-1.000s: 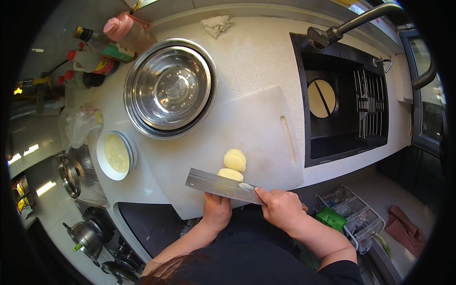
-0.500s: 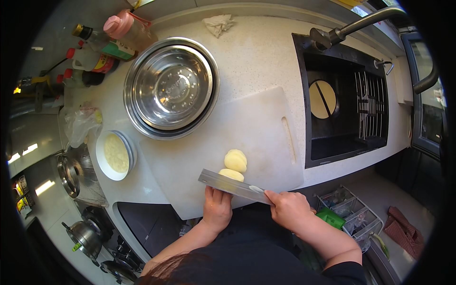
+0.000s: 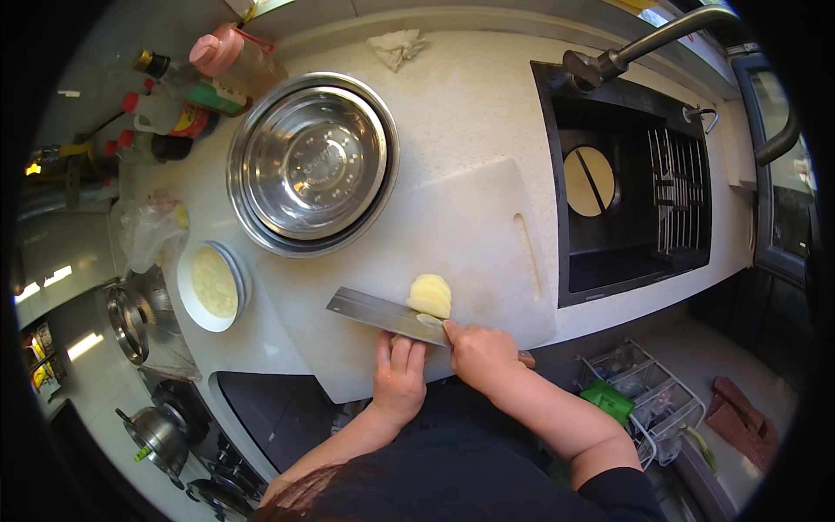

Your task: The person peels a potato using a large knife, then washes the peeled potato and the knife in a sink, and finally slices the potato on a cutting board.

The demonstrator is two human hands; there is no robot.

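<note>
Clamping the cleaver (image 3: 374, 314) by its handle (image 3: 527, 358) in the fingers of the right hand (image 3: 483, 352), seemingly for control, at the near edge of the white cutting board (image 3: 474, 209); curling the left hand (image 3: 400, 383) behind the blade, perhaps for steadying, fingertips too hidden to tell if gripping; with pale yellow slices (image 3: 430, 296) overlapped on the board's near half.

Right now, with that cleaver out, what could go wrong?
The left hand is right by the cleaver, so a slip might cut its fingers. The overlapping slices could slide. The board overhangs the counter, so pressing its near corner might tip it.
</note>
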